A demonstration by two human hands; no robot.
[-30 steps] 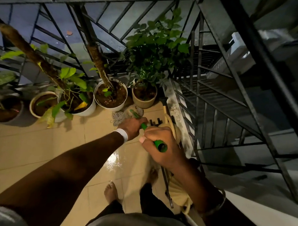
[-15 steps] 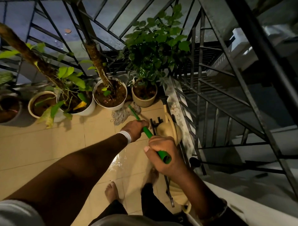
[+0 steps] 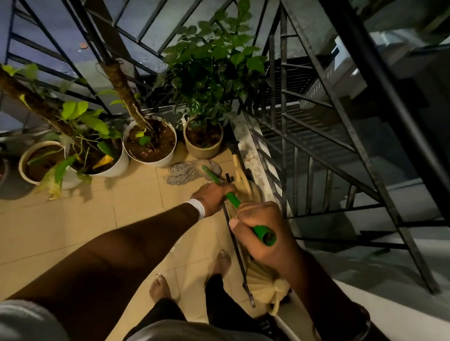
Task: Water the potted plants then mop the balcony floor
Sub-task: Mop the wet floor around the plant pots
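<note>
The tiled balcony floor (image 3: 63,236) carries a row of potted plants from nine to twelve o'clock: a ribbed tan pot (image 3: 203,141), a white pot (image 3: 149,142), more at left. The grey string mop head (image 3: 190,171) lies just before them; bare feet (image 3: 161,286) stand at six.

green mop handle (image 3: 233,199), grey string mop head (image 3: 187,172), white pot (image 3: 153,157) beside a ribbed beige pot (image 3: 203,150), cream floor tiles (image 3: 63,228), black railing (image 3: 284,121), white wristband (image 3: 197,207).
</note>
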